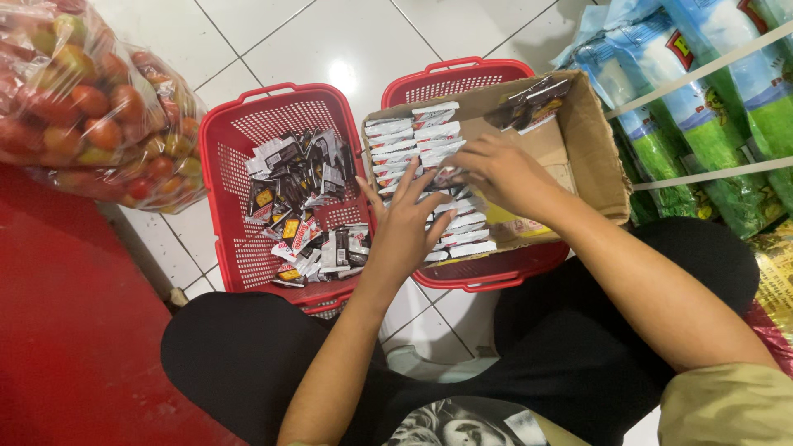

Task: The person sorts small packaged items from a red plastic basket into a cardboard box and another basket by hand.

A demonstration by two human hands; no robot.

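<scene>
Both hands (410,221) (501,172) on white sachets (429,149); cardboard box (591,140) beneath

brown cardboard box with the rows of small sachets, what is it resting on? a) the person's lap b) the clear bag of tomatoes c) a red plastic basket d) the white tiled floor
c: the brown cardboard box sits on top of a red plastic basket, whose handle and mesh rim show behind and below the box, while both the left hand and right hand press on the small sachets lined up inside it.
</scene>
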